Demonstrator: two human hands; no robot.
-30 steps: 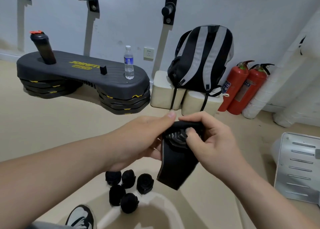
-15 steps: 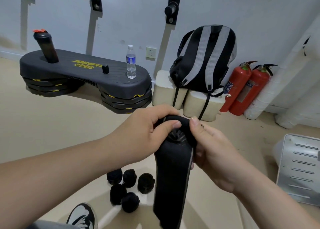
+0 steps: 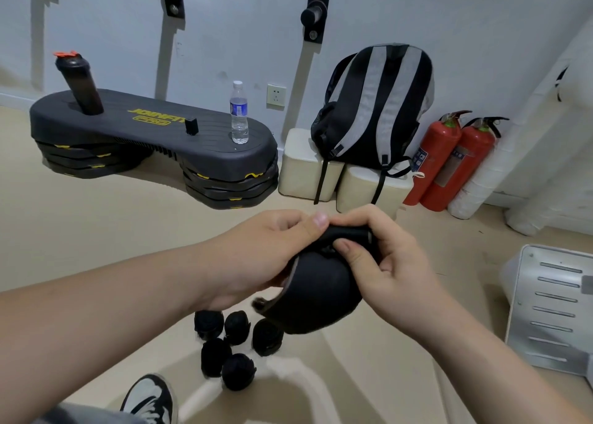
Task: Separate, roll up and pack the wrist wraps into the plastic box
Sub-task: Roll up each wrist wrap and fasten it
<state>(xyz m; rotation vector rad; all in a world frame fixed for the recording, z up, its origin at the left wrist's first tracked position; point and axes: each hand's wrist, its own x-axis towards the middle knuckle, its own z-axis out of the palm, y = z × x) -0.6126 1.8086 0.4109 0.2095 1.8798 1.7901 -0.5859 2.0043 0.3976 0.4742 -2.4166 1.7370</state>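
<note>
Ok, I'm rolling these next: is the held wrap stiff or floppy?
Probably floppy: the free end of the wrist wrap sags below the grip. Likely light: the left hand and right hand pinch it with fingertips. Its rolled end may unwind if released.

Pale wall [image 3: 417, 13], beige floor [image 3: 96, 231], striped backpack [image 3: 375, 102].

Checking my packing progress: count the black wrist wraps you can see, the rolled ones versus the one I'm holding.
Rolled wraps lying below the hands: 5
Part-rolled wrap held by left hand and right hand: 1
Total: 6
</note>
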